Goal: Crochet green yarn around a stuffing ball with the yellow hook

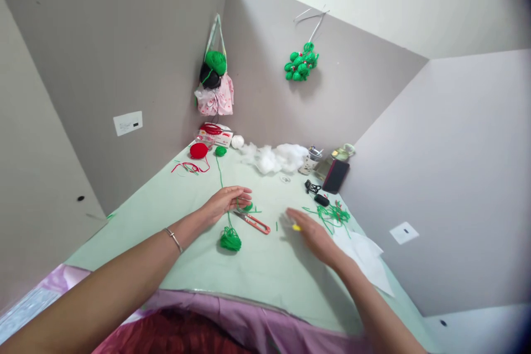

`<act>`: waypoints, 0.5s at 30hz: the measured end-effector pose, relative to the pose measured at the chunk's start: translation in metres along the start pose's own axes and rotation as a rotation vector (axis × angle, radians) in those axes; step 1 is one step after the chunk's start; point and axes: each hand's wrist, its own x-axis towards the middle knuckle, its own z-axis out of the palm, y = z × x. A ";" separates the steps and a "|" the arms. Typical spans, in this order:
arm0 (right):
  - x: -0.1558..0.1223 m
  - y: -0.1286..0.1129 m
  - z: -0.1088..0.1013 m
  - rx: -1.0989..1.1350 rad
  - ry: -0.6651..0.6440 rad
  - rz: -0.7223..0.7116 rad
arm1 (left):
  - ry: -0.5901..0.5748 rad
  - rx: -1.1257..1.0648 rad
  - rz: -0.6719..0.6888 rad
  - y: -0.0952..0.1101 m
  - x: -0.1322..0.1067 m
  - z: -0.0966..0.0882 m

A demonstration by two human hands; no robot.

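Note:
My left hand [228,203] is curled around green yarn, and a small rounded green yarn piece [248,207] shows at its fingertips. One strand [219,170] runs from that hand back to a little green yarn ball [220,151]. Another strand drops to a loose green yarn bundle [230,238] on the table. Just right of the left hand lie orange-handled thread snips [255,222]. My right hand [309,229], smeared by motion, is over the table with a yellow-handled tool [296,227] in its fingers; the tool's tip is too blurred to make out.
White stuffing [274,158] lies at the back, with a red yarn ball [198,150] to its left. A phone [336,176], black clip [312,187], green yarn scraps [334,213] and white paper [365,254] line the right edge. Partition walls enclose the table [186,265].

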 end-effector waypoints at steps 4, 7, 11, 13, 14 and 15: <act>-0.006 -0.012 0.019 0.013 -0.036 -0.155 | 0.003 0.004 0.000 -0.002 0.002 -0.002; -0.010 0.035 0.010 -0.048 0.041 0.014 | -0.003 0.009 -0.001 -0.002 0.002 -0.002; -0.015 0.099 -0.011 -0.124 0.145 0.220 | 0.000 0.014 -0.003 0.000 0.000 0.000; -0.015 0.109 -0.012 -0.118 0.163 0.234 | 0.003 0.015 -0.005 0.000 -0.001 0.001; -0.014 0.108 -0.009 -0.102 0.156 0.218 | 0.004 0.016 -0.006 0.000 -0.001 0.001; -0.012 0.104 -0.004 -0.080 0.140 0.195 | 0.005 0.016 -0.009 0.000 -0.001 0.001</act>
